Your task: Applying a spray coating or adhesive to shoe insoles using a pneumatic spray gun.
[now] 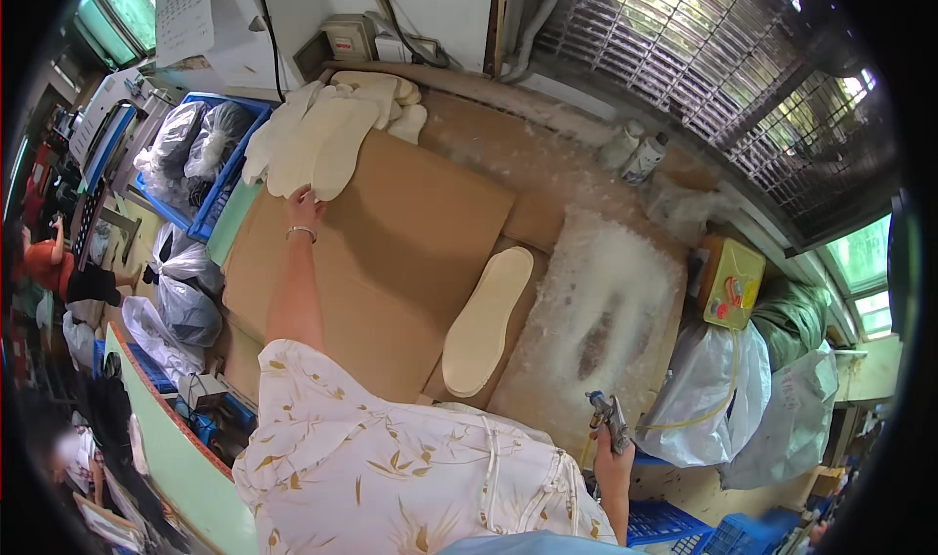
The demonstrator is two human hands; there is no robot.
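Observation:
My left hand (pixel 306 206) reaches far out over the cardboard (pixel 420 213), its fingers closed on the near end of a cream insole (pixel 330 149). That insole lies on a pile of similar insoles (pixel 371 88) at the back left. Low on the right, my right hand (pixel 614 457) grips a metal spray gun (pixel 611 420) with a yellowish hose. Between my hands, a single cream insole (pixel 487 322) lies flat, slanting over the cardboard's right edge. Right of it, a board (pixel 625 281) is crusted with white residue around a darker, sole-shaped patch.
Blue crates with plastic-wrapped bundles (pixel 200 145) stand at left. A spray can (pixel 645 158) sits at the back right below a barred window (pixel 684 57). A yellow tin (pixel 735 281) and white sacks (pixel 708 389) flank the right side. Other people are at far left.

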